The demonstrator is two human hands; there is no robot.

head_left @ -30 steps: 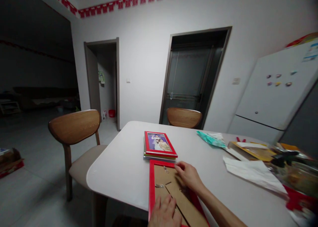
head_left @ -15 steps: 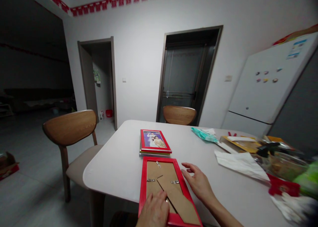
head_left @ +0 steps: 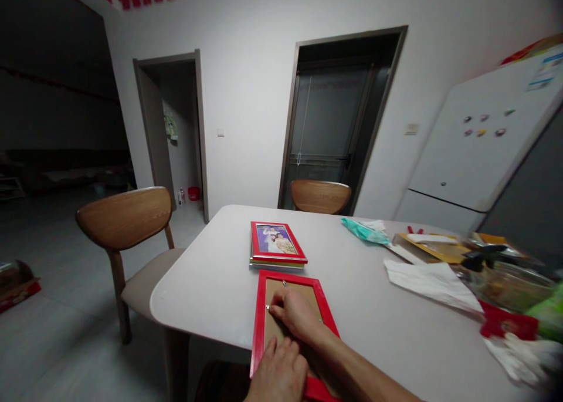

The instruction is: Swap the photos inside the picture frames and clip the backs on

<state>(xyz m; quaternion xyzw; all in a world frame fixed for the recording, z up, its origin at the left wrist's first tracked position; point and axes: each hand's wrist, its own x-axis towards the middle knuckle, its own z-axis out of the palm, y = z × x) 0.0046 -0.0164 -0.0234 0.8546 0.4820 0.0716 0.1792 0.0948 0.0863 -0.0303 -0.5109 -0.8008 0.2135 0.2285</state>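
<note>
A red picture frame (head_left: 260,326) lies face down at the table's near edge, its brown backing board (head_left: 308,290) turned up. My left hand (head_left: 281,370) rests on the lower part of the back, fingers stretched out and lying flat. Reaching across the board, my right hand (head_left: 294,313) has its thumb and fingers pinched at a small metal clip (head_left: 267,307) by the left rim. Another clip (head_left: 285,284) shows at the top rim. My right forearm covers most of the stand flap. Just beyond lies a stack of frames, a red-rimmed photo frame (head_left: 278,241) on top.
On the right of the white table (head_left: 211,284) are a teal packet (head_left: 365,230), white paper (head_left: 433,281), a clear container (head_left: 512,287), a red packet (head_left: 505,321) and white gloves or cloth (head_left: 519,358). Wooden chairs stand left (head_left: 127,220) and behind (head_left: 320,196).
My right hand has moved left from beside the frame's right rim onto the left metal clip. My left hand stays on the backing. The view has tilted slightly.
</note>
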